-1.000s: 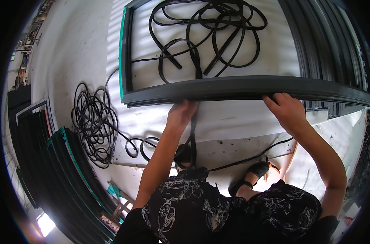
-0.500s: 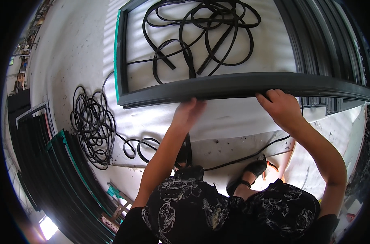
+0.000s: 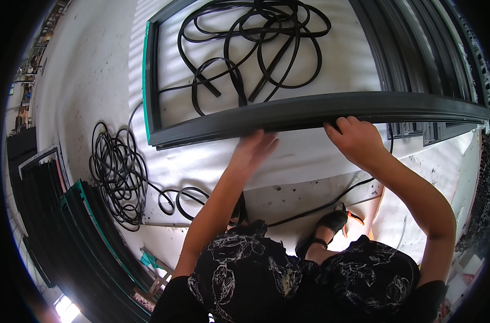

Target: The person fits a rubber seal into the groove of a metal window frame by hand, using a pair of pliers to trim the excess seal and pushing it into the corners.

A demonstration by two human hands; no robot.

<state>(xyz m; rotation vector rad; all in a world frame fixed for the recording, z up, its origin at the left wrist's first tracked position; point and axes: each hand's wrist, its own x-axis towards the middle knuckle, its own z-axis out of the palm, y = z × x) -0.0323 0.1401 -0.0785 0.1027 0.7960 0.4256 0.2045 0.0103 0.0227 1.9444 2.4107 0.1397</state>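
A dark grey metal frame, like a window frame, lies on the white-covered table, with green tape along its left outer side. At the near bar's lower edge, my left hand has its fingers stretched and a little apart, slightly blurred. Farther right on the same edge sits my right hand, fingers curled and thumb against the bar. Whatever lies in its grip is hidden. Black rubber strip lies in loose loops inside the frame.
A tangled heap of black strip lies left of the frame, and a length trails past my feet. Long dark profiles lie side by side at the right. More dark frames are stacked at the lower left. A shoe shows below the table edge.
The whole view has shifted a little, so the frame sits slightly farther left. My left hand's fingers have spread slightly at the bar's edge. The right hand keeps its place on the bar.
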